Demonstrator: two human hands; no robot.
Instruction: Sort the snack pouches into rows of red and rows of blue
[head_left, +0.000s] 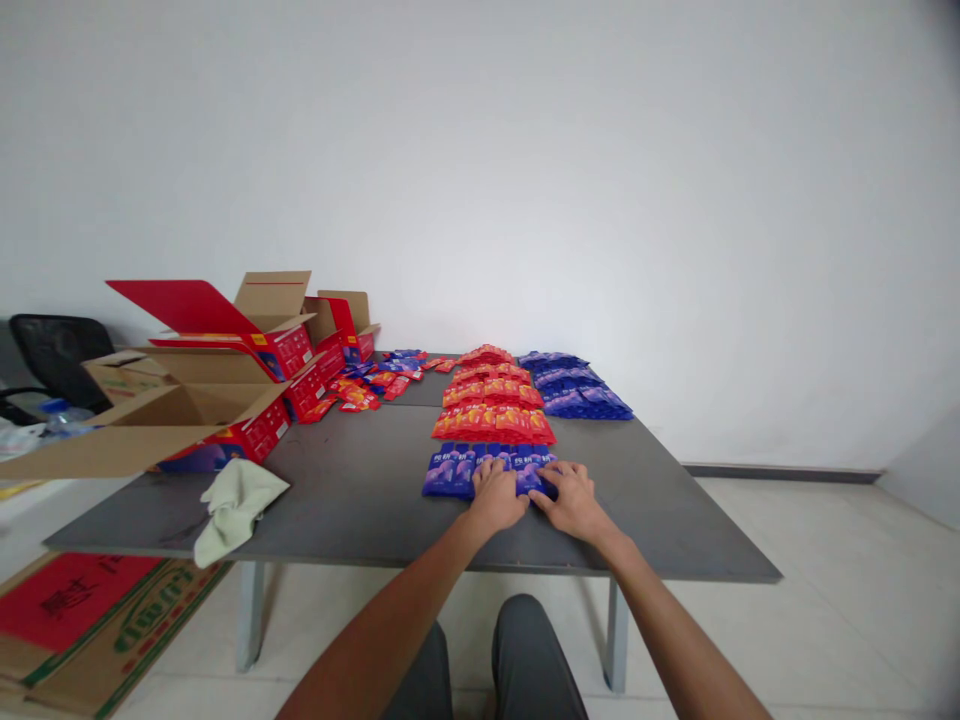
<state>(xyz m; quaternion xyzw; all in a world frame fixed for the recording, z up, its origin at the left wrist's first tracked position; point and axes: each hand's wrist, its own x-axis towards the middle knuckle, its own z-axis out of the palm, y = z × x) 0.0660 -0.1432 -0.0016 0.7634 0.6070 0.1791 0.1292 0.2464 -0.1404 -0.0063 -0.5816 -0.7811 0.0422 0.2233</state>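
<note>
A row of overlapping blue-purple sachets (450,470) lies near the table's front edge. My left hand (497,497) is over the middle of this row, its bent fingers gripping the sachets from above. At the row's right end, my right hand (571,500) has its thumb and fingers closed around the last sachets. Both hands hide part of the printed fronts. Directly behind are several rows of red sachets (495,424), stacked one behind another. To their right, more rows of blue sachets (586,402) reach toward the wall.
Open red cartons (259,435) line the table's left side, flaps spread. Loose red and blue sachets (360,396) lie beside them. A pale green cloth (236,505) hangs over the front edge of the grey table (360,530). Flattened cardboard (112,630) is on the floor, left.
</note>
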